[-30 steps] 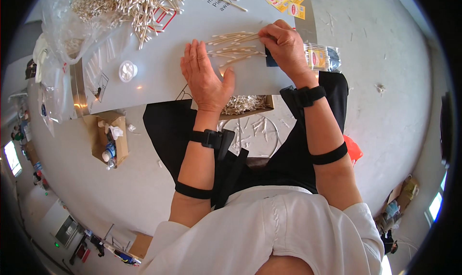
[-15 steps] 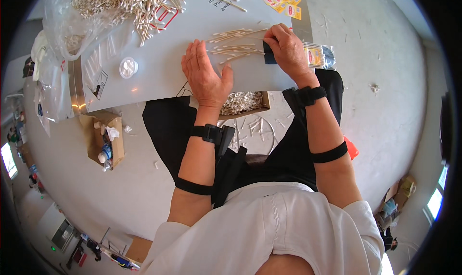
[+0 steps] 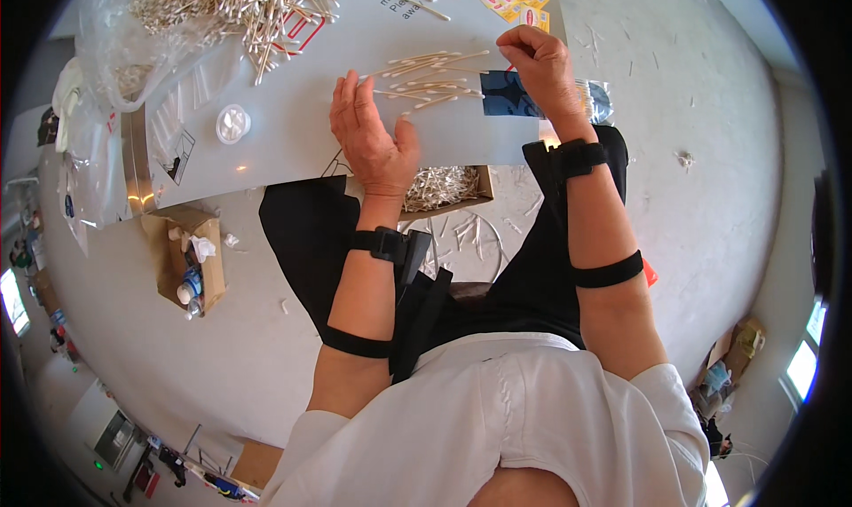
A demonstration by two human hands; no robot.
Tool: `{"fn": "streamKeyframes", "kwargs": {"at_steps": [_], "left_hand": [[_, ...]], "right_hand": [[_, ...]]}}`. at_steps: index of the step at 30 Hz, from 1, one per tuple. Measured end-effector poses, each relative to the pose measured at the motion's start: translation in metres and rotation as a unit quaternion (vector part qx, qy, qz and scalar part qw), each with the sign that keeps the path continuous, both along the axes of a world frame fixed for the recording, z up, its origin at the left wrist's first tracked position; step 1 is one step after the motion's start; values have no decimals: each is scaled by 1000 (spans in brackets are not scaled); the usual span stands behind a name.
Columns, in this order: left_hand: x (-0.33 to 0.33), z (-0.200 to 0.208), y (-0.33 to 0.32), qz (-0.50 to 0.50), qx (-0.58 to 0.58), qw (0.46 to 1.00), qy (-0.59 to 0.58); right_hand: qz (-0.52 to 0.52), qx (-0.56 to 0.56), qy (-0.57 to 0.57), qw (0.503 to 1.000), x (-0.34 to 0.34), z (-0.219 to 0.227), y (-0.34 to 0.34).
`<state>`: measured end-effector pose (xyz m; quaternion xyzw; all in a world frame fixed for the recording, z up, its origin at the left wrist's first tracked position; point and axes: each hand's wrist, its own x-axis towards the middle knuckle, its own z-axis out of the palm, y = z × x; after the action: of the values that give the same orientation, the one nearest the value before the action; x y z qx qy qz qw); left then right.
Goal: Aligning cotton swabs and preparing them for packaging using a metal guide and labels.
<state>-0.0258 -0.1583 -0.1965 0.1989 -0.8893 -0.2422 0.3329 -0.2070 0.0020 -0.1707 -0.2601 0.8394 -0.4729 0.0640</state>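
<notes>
My left hand hovers over or rests at the table's near edge, fingers stretched and thumb apart, beside the left ends of some loose cotton swabs. These lie roughly in two small groups. My right hand is above the right side of the table with thumb and forefinger pinched; whatever is between them, if anything, is too small to make out. Below that hand lies a dark blue patch, its right part covered. A clear packet of swabs sticks out from behind my right wrist.
A large heap of swabs and a clear plastic bag fill the far left. Nearby stands a small round tub. Yellow-and-white cards lie far right. Under the edge is a swab-filled box; a carton sits on the floor.
My right hand has lifted away from the swabs' right ends and moved slightly farther and right, uncovering more of the blue patch. My left hand has barely shifted.
</notes>
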Motion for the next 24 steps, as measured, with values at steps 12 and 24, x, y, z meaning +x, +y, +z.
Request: {"fn": "streamKeyframes", "kwargs": {"at_steps": [12,24], "left_hand": [[-1,0,1,-3,-3,1000,-2],[1,-5,-2,1,51,998,34]], "right_hand": [[89,37,112,989,15,-2,-6],[223,114,-12,968,90,27,24]]}}
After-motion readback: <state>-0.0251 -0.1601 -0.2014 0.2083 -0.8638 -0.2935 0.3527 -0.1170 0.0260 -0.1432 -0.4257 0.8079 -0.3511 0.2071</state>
